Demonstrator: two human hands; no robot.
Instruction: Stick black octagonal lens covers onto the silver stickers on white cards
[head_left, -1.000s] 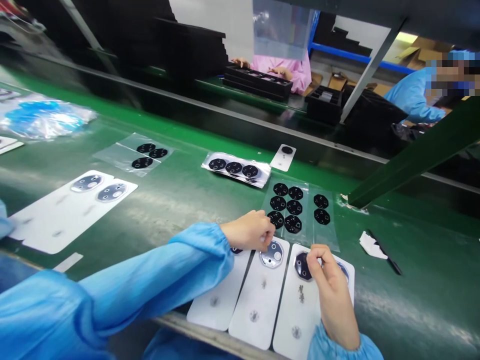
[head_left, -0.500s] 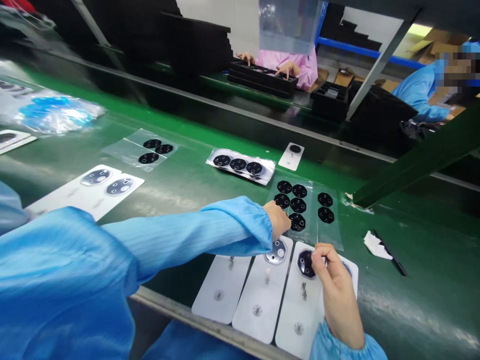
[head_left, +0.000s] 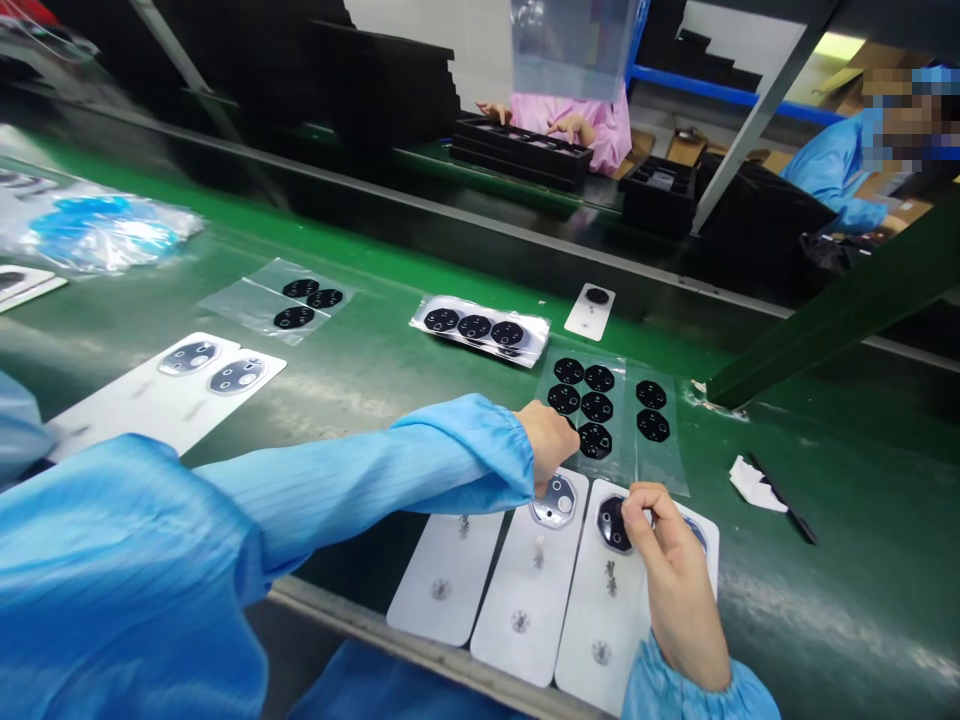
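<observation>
My right hand [head_left: 675, 575] is closed in a pinch. Its thumb and index finger meet at the right edge of a black disc [head_left: 613, 522] on a white phone-back-shaped panel [head_left: 589, 620]; what lies between the fingertips is hidden. My left hand [head_left: 553, 445] reaches across from the left, fingers curled down and partly out of sight, so what they hold does not show. It is beside the black octagonal stickers [head_left: 596, 408] on a clear sheet [head_left: 611, 470]. Under it lies another white panel [head_left: 517, 600] with a silver round plate [head_left: 556, 502].
More black stickers lie on a clear sheet [head_left: 251, 300] and a silvery strip [head_left: 480, 345]. White panels [head_left: 142, 395] are at left, a small white card [head_left: 585, 320] behind. A black pen-like tool [head_left: 791, 515] and green post [head_left: 825, 300] stand right. Co-workers' hands [head_left: 574, 128] work opposite.
My left hand has shifted slightly left, away from the lower sticker it was overlapping. My right hand keeps its pinch at the black disc. The view has moved a little.
</observation>
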